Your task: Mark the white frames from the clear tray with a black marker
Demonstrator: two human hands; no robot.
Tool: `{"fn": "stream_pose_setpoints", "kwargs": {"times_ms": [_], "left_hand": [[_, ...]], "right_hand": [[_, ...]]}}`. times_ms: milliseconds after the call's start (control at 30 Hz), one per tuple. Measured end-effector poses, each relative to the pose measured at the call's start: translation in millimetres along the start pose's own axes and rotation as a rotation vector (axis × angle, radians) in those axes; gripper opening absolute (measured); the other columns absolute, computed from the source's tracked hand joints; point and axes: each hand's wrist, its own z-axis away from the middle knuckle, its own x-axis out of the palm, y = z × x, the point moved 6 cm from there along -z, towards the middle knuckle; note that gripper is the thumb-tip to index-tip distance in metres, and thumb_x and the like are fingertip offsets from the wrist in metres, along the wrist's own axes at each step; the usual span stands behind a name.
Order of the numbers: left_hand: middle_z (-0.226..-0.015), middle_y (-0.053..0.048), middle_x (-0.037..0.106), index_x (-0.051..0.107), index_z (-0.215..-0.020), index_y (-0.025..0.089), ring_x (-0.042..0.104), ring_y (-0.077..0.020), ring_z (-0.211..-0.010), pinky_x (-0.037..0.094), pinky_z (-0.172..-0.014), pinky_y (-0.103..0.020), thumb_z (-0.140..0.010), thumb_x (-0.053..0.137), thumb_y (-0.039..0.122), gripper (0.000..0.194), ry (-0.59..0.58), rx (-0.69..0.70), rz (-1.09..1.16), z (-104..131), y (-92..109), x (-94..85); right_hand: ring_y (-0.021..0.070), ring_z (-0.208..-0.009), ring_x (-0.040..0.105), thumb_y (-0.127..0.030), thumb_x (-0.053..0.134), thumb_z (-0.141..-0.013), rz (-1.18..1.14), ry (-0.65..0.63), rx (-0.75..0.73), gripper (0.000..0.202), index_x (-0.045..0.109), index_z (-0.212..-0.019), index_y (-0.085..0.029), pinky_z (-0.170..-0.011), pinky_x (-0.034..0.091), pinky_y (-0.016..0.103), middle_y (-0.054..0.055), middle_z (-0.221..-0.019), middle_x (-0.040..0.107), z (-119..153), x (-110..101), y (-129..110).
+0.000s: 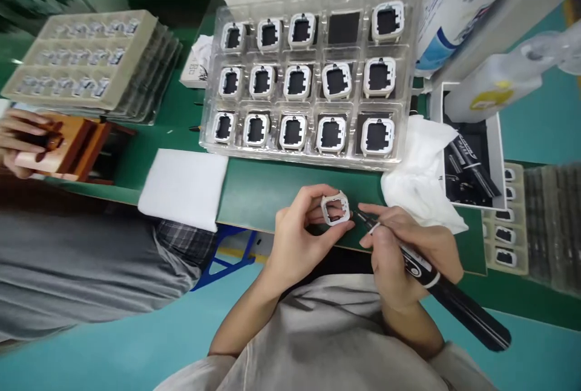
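Note:
Between the thumb and fingers of my left hand point(299, 236) is a pale watch-case frame point(324, 212), its open middle turned up toward me. My right hand point(406, 252) grips a black marker pen point(467, 309), with its dark tip pointing at the frame's right side, a small distance off. Beyond both hands lies a clear plastic tray point(272, 155) holding rows of similar frames point(293, 132) over dark pads. One pocket in its back row shows only a dark pad point(344, 28).
On the right are white tissue point(422, 179), a white box point(500, 167) with black markers point(474, 164), and bottles point(454, 16). A white cloth point(184, 188) lies left, near stacked trays point(149, 76). A co-worker's hand point(20, 140) touches a wooden fixture point(72, 146).

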Motion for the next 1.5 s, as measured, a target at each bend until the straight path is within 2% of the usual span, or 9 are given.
{"fn": "stream_pose_setpoints", "kwargs": {"times_ms": [133,233,500,667,933,1133,1300,1400,1500], "left_hand": [[-0.117,-0.003,0.087,0.076,-0.132,0.029,0.089,-0.0220,-0.099,0.077,-0.093,-0.032,-0.094,0.095,0.030,0.042,-0.016,0.069,-0.152,3,-2,-3.0],[-0.118,-0.002,0.088,0.078,-0.133,0.031,0.089,-0.0209,-0.100,0.075,-0.093,-0.030,-0.096,0.094,0.026,0.041,-0.004,0.125,-0.205,6,-2,-4.3],[-0.111,0.000,0.089,0.080,-0.130,0.033,0.088,-0.0204,-0.091,0.075,-0.086,-0.030,-0.099,0.092,0.031,0.034,0.045,0.156,-0.302,11,3,-2.7],[-0.108,0.001,0.089,0.080,-0.130,0.033,0.087,-0.0195,-0.088,0.074,-0.083,-0.029,-0.099,0.091,0.029,0.033,0.050,0.180,-0.319,12,4,-2.0],[-0.108,0.003,0.089,0.078,-0.134,0.030,0.085,-0.0130,-0.084,0.070,-0.082,-0.019,-0.097,0.090,0.016,0.041,0.058,0.317,-0.366,11,8,0.2],[-0.106,0.001,0.089,0.078,-0.134,0.028,0.085,-0.0137,-0.080,0.070,-0.077,-0.021,-0.101,0.087,0.021,0.035,0.078,0.409,-0.459,13,11,2.4],[-0.111,-0.001,0.089,0.077,-0.136,0.025,0.084,-0.0124,-0.082,0.069,-0.079,-0.019,-0.103,0.084,0.020,0.034,0.091,0.488,-0.438,15,11,0.8],[-0.111,-0.002,0.090,0.077,-0.137,0.025,0.085,-0.0130,-0.082,0.070,-0.078,-0.019,-0.104,0.084,0.021,0.034,0.108,0.493,-0.436,16,10,-0.3],[-0.111,-0.002,0.090,0.078,-0.135,0.026,0.086,-0.0142,-0.082,0.072,-0.078,-0.021,-0.103,0.086,0.024,0.033,0.120,0.474,-0.446,17,9,-0.3]], "right_hand": [[0.0161,-0.065,0.068,-0.008,0.075,-0.101,0.032,-0.044,-0.064,0.019,0.073,-0.105,-0.026,-0.096,0.079,0.061,-0.004,-0.077,0.072,-12,13,-12],[0.0164,-0.064,0.067,-0.006,0.075,-0.101,0.062,-0.024,-0.095,0.026,0.073,-0.114,-0.029,-0.094,0.080,0.057,-0.005,-0.078,0.070,-11,15,-13],[0.0161,-0.064,0.067,-0.004,0.075,-0.100,0.143,-0.031,-0.131,0.027,0.073,-0.112,-0.028,-0.088,0.081,0.051,-0.005,-0.077,0.067,-13,18,-15],[0.0155,-0.064,0.067,0.000,0.078,-0.096,0.135,-0.029,-0.153,0.029,0.075,-0.112,-0.024,-0.088,0.081,0.052,-0.004,-0.078,0.069,-12,16,-16],[0.0150,-0.062,0.069,0.004,0.078,-0.093,0.124,-0.003,-0.164,0.028,0.074,-0.106,-0.020,-0.087,0.081,0.049,-0.004,-0.077,0.070,-15,16,-18],[0.0147,-0.062,0.067,0.005,0.076,-0.093,0.158,-0.008,-0.174,0.029,0.073,-0.105,-0.021,-0.085,0.081,0.049,-0.005,-0.077,0.069,-15,19,-20],[0.0153,-0.065,0.066,0.004,0.073,-0.096,0.240,-0.069,-0.279,0.028,0.070,-0.108,-0.020,-0.090,0.082,0.050,-0.005,-0.076,0.066,-11,26,-28],[0.0147,-0.066,0.065,0.005,0.074,-0.095,0.233,-0.079,-0.260,0.029,0.070,-0.108,-0.021,-0.090,0.082,0.050,-0.004,-0.077,0.065,-12,25,-27],[0.0132,-0.063,0.064,0.003,0.076,-0.095,0.143,-0.051,-0.152,0.029,0.070,-0.106,-0.022,-0.088,0.082,0.048,-0.006,-0.076,0.065,-16,20,-22]]}}
